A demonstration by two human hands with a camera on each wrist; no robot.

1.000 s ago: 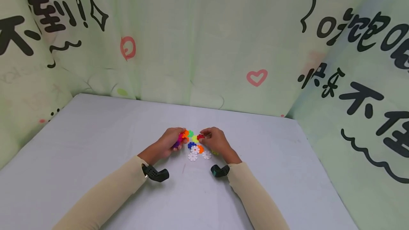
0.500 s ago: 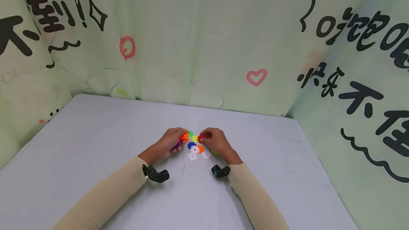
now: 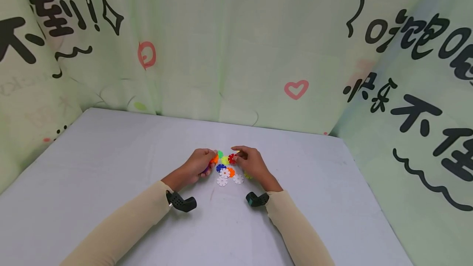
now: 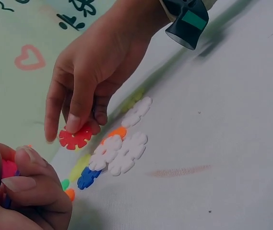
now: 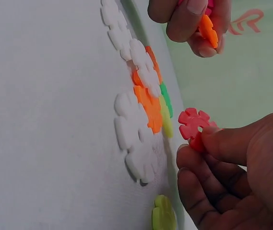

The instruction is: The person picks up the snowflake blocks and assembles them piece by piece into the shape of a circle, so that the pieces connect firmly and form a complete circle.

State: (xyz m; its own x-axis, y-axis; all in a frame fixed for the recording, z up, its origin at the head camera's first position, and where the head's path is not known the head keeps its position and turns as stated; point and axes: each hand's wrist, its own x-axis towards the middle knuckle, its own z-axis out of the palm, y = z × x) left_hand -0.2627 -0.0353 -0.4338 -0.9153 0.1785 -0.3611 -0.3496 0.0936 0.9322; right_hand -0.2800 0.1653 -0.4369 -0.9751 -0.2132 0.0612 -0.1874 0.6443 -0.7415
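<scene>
Red snowflake disc [image 3: 232, 158]: shows more of its face than half a second ago, since the index finger of the right hand [image 3: 255, 167] now stands up off it; it sits beyond and to the right of the blue snowflake disc [image 3: 221, 168]
Right hand: pinches the red disc near its rim between thumb and a finger, probably to leave most of the notches uncovered; whether a second red piece lies under the thumb, I cannot tell
Left hand [image 3: 197, 165]: curls round a bundle left of the blue disc, likely to keep loose pieces together, and covers more of the held orange disc [image 5: 208, 31] than before; a pink disc [image 4: 9, 168] and a purple disc [image 3: 205, 170] peep out, the count hidden
White snowflake discs [image 3: 222, 181]: one overlaps the blue disc's near side, one lies nearer the person, one to its right
Loose orange disc [image 3: 231, 172]: just right of the blue disc
Lime disc [image 3: 225, 160] and green disc [image 3: 220, 154]: beyond the blue disc
Yellow-green disc [image 3: 248, 175]: right of the blue disc, partly covered by the right hand
White tabletop [image 3: 92, 167]: far edge beyond the blue disc, curtain [image 3: 221, 52] behind; broad room to either side and towards the person, only a narrow gap between the hands
</scene>
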